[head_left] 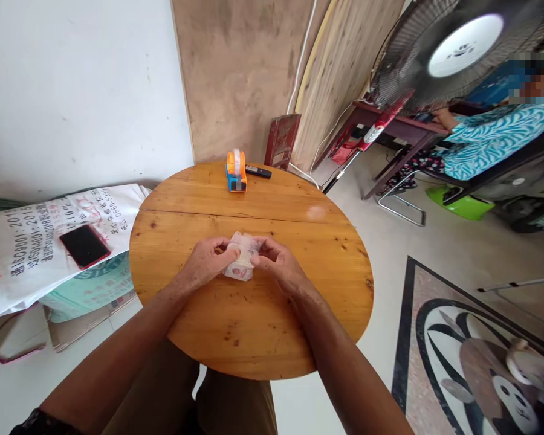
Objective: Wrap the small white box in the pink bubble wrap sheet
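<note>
Both of my hands hold a small translucent plastic packet (241,258) with faint red print, just above the round wooden table (263,326). My left hand (207,261) pinches its left side, thumb on top. At its right side, my right hand (278,261) grips the crinkled plastic between thumb and fingers. What lies inside the packet I cannot make out. Farther back on the table stands an orange and blue tape dispenser (236,172), beside a black box cutter or similar slim black object (258,172).
A phone with a red edge (85,246) lies on white printed sacks (22,241) left of the table. A red wooden chair (283,140) stands behind it. To the right are a large fan (462,48) and a seated person in a patterned blue top (503,142).
</note>
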The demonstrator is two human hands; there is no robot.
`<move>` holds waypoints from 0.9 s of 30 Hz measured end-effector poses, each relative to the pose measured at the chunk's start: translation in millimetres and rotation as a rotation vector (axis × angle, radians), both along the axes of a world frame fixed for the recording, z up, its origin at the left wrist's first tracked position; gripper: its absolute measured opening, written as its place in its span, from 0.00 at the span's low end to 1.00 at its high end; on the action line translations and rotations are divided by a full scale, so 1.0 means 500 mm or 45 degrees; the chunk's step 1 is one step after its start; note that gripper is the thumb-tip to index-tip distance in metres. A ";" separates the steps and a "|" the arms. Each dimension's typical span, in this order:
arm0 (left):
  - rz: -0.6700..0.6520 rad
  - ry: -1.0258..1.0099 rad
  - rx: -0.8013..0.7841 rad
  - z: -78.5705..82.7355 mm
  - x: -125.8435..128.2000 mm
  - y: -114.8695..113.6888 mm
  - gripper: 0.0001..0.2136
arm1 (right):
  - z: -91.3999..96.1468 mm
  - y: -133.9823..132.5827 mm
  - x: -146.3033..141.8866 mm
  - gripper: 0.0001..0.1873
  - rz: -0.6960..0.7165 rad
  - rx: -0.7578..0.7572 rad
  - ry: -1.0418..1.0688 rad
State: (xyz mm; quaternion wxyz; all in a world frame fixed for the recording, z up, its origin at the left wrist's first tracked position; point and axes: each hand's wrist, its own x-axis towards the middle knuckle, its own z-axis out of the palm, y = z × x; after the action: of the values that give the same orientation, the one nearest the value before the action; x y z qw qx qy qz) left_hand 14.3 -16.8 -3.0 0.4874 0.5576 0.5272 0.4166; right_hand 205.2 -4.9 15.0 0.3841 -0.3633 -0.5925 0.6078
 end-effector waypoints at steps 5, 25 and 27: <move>-0.077 -0.023 -0.020 0.005 -0.006 -0.002 0.15 | -0.014 0.001 -0.004 0.29 0.001 -0.033 -0.006; -0.409 -0.579 -0.337 0.008 -0.011 0.000 0.20 | -0.008 -0.012 0.004 0.20 -0.295 0.110 -0.115; -0.441 -0.586 -0.363 0.008 -0.011 0.000 0.21 | -0.006 -0.007 0.009 0.19 -0.301 0.106 -0.094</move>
State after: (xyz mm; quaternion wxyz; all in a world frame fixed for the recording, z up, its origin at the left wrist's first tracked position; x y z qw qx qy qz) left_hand 8.8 -17.0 0.8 0.7308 0.4564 0.3534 0.3644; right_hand 209.7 -8.4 12.1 0.4458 -0.4363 -0.5840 0.5195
